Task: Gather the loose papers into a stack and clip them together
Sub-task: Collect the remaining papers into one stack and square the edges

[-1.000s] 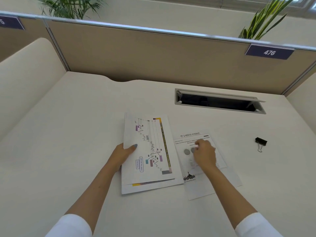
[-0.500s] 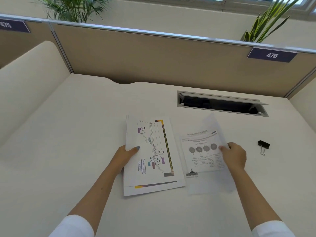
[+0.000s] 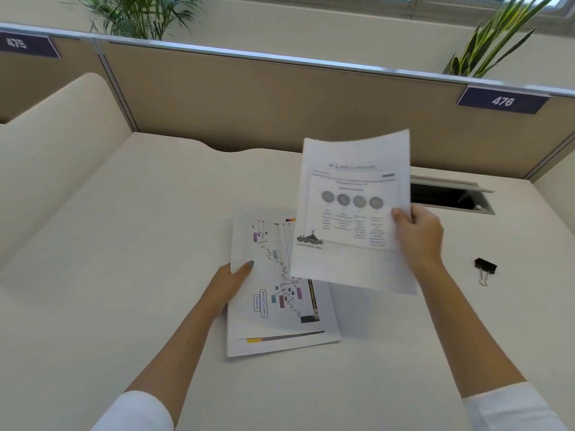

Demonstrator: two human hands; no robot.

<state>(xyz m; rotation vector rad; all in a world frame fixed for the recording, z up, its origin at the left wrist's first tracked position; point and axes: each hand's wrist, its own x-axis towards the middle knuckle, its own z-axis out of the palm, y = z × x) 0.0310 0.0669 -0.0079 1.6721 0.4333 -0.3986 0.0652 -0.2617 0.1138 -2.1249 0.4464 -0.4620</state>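
White sheet point(image 3: 351, 213): your right hand point(image 3: 418, 234) pinches it, raised over the stack point(image 3: 280, 306). Stack: on bench point(image 3: 124, 275), gripped by your left hand point(image 3: 231, 281). Black clip point(image 3: 485, 266): bench, right.

I worked at a cream desk point(image 3: 124, 244) bounded by a tan partition point(image 3: 249, 98). Number plates reading 475 point(image 3: 18, 44) and 476 point(image 3: 502, 101) hung on it. An open cable hatch point(image 3: 451, 197) sat in the desktop. Two green plants point(image 3: 140, 14) point(image 3: 491, 42) stood behind the partition.
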